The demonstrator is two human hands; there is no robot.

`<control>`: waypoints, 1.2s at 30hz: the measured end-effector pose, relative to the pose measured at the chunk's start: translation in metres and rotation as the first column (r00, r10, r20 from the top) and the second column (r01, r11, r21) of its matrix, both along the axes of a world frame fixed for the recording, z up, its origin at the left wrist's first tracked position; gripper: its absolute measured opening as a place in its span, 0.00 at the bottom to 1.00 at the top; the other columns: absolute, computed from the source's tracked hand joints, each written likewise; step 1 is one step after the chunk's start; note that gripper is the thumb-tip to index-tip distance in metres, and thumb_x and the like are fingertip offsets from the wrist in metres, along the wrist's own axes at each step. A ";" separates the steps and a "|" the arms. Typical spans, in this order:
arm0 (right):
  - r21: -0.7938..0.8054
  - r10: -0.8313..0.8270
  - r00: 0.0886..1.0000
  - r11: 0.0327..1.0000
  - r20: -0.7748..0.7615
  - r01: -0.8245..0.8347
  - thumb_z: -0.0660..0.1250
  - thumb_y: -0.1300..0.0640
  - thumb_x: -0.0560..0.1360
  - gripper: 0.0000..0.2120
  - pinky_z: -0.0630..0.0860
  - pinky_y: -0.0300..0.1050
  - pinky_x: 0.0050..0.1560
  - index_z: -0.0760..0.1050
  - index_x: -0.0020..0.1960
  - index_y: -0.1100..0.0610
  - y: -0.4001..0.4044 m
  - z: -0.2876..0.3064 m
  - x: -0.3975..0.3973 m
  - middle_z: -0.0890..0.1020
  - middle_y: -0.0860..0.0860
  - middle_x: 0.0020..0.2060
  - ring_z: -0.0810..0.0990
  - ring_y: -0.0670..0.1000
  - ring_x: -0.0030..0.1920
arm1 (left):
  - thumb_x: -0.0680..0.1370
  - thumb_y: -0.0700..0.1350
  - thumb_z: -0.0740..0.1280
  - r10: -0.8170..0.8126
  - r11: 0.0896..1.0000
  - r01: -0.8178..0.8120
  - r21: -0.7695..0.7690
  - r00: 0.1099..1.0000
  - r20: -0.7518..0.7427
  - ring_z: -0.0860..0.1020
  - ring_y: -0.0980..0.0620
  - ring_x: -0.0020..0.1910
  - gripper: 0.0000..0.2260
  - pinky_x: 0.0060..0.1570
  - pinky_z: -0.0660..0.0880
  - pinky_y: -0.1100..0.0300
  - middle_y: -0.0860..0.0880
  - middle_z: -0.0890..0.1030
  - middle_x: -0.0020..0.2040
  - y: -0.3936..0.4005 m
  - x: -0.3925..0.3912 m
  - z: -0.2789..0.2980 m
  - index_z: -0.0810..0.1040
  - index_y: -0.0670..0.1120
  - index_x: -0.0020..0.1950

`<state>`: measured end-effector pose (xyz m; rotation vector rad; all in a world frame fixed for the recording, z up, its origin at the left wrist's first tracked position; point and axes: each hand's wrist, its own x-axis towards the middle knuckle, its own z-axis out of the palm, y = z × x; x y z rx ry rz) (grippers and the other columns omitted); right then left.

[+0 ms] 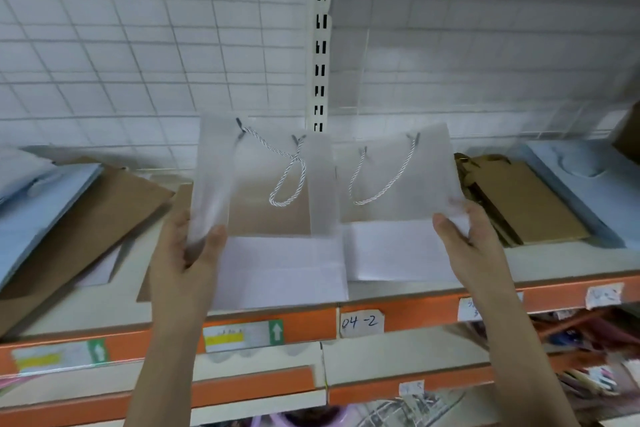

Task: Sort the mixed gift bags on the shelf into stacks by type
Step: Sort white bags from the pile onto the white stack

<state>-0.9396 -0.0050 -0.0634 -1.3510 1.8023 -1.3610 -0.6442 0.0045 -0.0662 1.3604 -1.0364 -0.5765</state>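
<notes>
In the middle of the frame, two frosted translucent gift bags are held up side by side over the shelf point(554, 255). The left hand point(187, 253) has its grip closed on the lower left edge of the left translucent bag point(263, 180), thumb in front and fingers behind the sheet. The right hand point(464, 239) holds the lower right corner of the right translucent bag point(394, 177) the same way, thumb on the near face and fingers showing through behind. Each bag carries a twisted silver cord handle; the left one's cord point(289, 177) is looped over itself. White flat bags point(284, 274) lie on the shelf just below the held pair. Brown paper bags point(83, 218) lie at the left of the frame beside pale blue bags point(31, 204), and another brown stack point(526, 204) sits at the right next to a blue stack point(588, 184). A handwritten label reading 04-2 point(360, 322) is stuck on the orange shelf edge.
</notes>
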 end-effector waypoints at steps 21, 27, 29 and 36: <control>0.260 -0.051 0.788 0.929 -0.614 0.262 0.65 0.50 0.75 0.21 0.71 0.53 0.57 0.73 0.57 0.67 -0.065 -0.037 -0.076 0.75 0.66 0.53 0.72 0.63 0.55 | 0.75 0.41 0.68 -0.070 0.992 0.079 0.094 0.993 -0.091 0.72 0.53 0.34 0.14 0.34 0.69 0.64 0.48 0.77 0.41 -0.053 -0.055 -0.014 0.74 0.49 0.59; 0.307 0.055 0.790 0.936 -0.611 0.173 0.63 0.46 0.75 0.21 0.70 0.49 0.54 0.75 0.54 0.63 -0.065 -0.035 -0.104 0.75 0.60 0.52 0.74 0.60 0.52 | 0.73 0.41 0.70 -0.074 0.987 0.094 0.131 0.986 -0.149 0.73 0.60 0.30 0.13 0.35 0.70 0.60 0.50 0.77 0.38 -0.057 -0.114 -0.018 0.74 0.50 0.55; 0.332 0.096 0.823 0.936 -0.559 0.117 0.61 0.46 0.77 0.19 0.70 0.46 0.51 0.74 0.56 0.62 -0.065 -0.037 -0.114 0.74 0.59 0.54 0.75 0.58 0.51 | 0.72 0.42 0.71 -0.097 0.981 0.120 0.156 0.984 -0.148 0.74 0.54 0.35 0.13 0.37 0.71 0.58 0.51 0.78 0.39 -0.056 -0.140 -0.020 0.75 0.49 0.55; 0.214 0.120 0.805 0.977 -0.581 0.009 0.55 0.58 0.80 0.11 0.67 0.42 0.42 0.72 0.54 0.62 -0.067 -0.045 -0.129 0.78 0.58 0.48 0.74 0.53 0.41 | 0.76 0.43 0.66 -0.003 0.961 -0.087 0.262 0.946 0.323 0.75 0.47 0.39 0.15 0.39 0.66 0.59 0.46 0.77 0.41 -0.063 -0.215 -0.028 0.72 0.40 0.61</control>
